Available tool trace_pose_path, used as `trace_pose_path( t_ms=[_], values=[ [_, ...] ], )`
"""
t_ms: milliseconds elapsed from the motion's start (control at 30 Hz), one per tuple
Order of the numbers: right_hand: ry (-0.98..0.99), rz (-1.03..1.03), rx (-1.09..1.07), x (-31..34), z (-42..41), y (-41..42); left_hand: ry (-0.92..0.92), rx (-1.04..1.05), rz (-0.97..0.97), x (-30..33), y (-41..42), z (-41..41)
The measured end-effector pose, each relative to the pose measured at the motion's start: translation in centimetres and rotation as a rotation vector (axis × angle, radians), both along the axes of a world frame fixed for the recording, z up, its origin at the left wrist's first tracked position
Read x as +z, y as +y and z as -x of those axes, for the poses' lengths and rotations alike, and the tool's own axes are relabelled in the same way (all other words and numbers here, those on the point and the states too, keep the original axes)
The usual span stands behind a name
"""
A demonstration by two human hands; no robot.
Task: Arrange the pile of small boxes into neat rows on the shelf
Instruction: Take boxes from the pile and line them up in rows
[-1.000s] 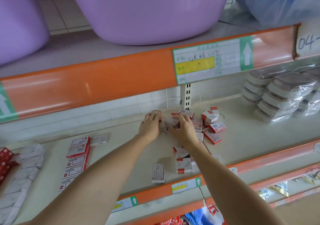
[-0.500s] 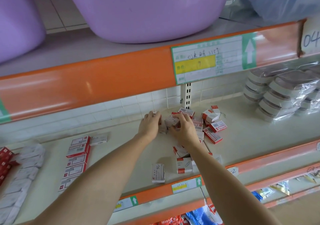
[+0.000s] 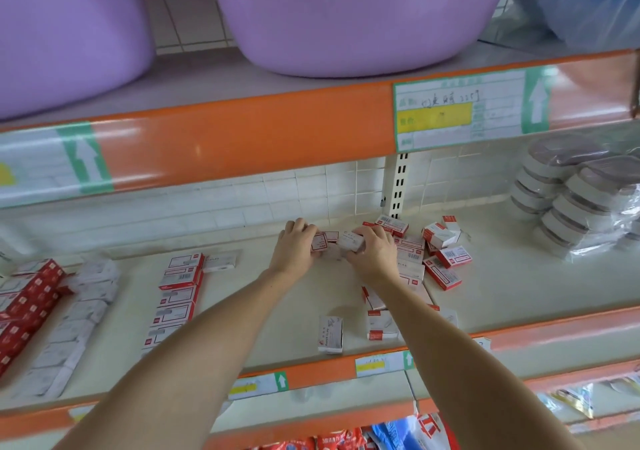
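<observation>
At 9 o'clock on the shelf (image 3: pixel 284 311), red packets (image 3: pixel 31 297) lie beside a strip of white packets (image 3: pixel 79 314). Just right of them a neat row of small boxes (image 3: pixel 176 294) runs front to back, with one white box (image 3: pixel 219 263) at its far end.

Toward 12 o'clock, near the back wall, the left hand (image 3: pixel 294 245) has its fingers curled round a small red-and-white box (image 3: pixel 320 242). Touching it on the right, the right hand (image 3: pixel 372 250) curls its fingers over a white box (image 3: pixel 350 240); the two held boxes meet end to end between the hands, with another blurred box just below them.

At 1 o'clock, right of the right hand, the loose pile of boxes (image 3: pixel 440 255) lies scattered at mixed angles, some partly hidden under the wrist. At 5 o'clock, near the shelf's front edge, one box (image 3: pixel 330 333) lies alone, with another box (image 3: pixel 381 325) just beside it under the right forearm.

At 2 o'clock, well apart from the pile, wrapped stacks of round containers (image 3: pixel 571 200) sit. Purple tubs (image 3: pixel 346 17) rest on the shelf above.
</observation>
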State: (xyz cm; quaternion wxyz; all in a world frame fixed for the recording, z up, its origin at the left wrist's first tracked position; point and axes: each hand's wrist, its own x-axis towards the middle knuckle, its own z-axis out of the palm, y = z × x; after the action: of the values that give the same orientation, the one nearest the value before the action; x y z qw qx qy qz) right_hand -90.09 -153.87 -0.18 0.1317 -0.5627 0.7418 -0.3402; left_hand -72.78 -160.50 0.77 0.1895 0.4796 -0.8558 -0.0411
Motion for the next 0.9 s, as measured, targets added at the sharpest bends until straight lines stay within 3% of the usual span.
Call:
trace_pose_path(
  t_ms=[200,567,900],
  values=[
    [-0.172,0.101,0.102,0.7,-5.3,-1.1,0.062,0.070,-0.036,1.0,0.8,-4.6],
    [-0.218,0.092,0.390,2.1,-17.7,-3.1,0.059,0.294,0.015,3.6,2.3,-18.6],
    [-0.210,0.067,0.476,2.5,-28.0,-3.0,0.108,0.390,-0.052,4.6,4.4,-28.9]
  ],
)
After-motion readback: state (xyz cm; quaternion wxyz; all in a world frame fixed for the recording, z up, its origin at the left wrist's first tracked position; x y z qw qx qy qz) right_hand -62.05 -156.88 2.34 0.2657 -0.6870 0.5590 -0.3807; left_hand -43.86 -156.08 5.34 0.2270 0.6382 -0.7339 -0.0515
